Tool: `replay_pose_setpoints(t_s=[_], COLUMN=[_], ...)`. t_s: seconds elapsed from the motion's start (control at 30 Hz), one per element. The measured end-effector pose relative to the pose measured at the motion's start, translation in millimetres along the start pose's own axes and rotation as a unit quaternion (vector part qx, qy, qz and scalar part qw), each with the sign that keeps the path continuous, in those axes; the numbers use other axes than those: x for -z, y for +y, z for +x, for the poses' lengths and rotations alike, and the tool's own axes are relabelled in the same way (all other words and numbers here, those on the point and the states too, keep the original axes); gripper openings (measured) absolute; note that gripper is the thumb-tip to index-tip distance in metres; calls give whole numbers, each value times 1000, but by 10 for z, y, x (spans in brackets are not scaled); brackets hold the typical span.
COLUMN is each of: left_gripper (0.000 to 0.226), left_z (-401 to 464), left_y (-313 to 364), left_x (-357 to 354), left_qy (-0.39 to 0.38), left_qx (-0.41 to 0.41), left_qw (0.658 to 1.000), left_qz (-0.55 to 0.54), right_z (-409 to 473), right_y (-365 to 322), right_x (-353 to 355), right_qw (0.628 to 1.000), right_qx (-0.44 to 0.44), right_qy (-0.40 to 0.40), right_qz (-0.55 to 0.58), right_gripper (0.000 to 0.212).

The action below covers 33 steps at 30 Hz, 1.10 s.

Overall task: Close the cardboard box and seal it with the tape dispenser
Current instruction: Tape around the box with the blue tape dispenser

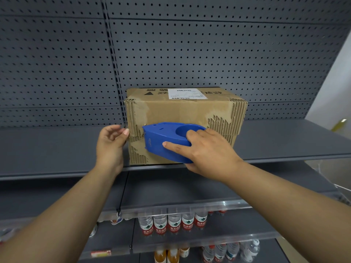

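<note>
1. The box (185,118) sits on a grey shelf (57,149), flaps shut, with its back near the pegboard (190,54). A white label (185,94) lies on its top, toward 12 o'clock.
2. The right hand (205,154) grips the blue dispenser (165,141) — fingers wrapped round its rear, index finger stretched along its side. The dispenser lies against the box's near face, nose pointing to 9 o'clock.
3. The left hand (112,143) is at 9 o'clock of the box, fingers loosely curled and holding nothing — the thumb tip touches the box's left front edge.
4. The near face shows torn, bare corrugation at both ends.
5. Bottles (171,223) stand on a lower shelf at 6 o'clock.
</note>
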State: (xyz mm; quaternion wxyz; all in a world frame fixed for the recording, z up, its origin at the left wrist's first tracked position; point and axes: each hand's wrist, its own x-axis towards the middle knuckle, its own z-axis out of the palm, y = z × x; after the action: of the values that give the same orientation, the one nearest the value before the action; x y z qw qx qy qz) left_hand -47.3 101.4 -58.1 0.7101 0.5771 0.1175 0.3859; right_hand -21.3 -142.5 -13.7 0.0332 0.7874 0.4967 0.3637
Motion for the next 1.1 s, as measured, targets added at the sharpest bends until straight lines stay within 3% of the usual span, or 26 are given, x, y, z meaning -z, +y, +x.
replay_pose_setpoints(t_s=[0.3,0.57,0.83,0.97,1.1], left_gripper=[10,45,44,42,55], left_z=[-123,-261,-305,-232,-159], left_y=[-60,-238,-272,-234,-127], left_x=[-156,-193,-163,-95,-137], left_qy=[69,-23,-46,-63,-30], left_qx=[1,-50,-109,-88,-61], left_qw=[997,992,960,955,962], left_qz=[-31,114,252,276,263], right_z=[5,12,-28,-23,-35], right_y=[18,29,-2,6,0], right_x=[-18,-27,-61,-54,-48], right_qw=[1000,1000,1000,1000,1000], right_qx=[2,3,11,8,14], right_qy=[7,11,2,6,6], right_qz=[2,3,4,-3,-4], right_gripper=[74,72,73,74,75])
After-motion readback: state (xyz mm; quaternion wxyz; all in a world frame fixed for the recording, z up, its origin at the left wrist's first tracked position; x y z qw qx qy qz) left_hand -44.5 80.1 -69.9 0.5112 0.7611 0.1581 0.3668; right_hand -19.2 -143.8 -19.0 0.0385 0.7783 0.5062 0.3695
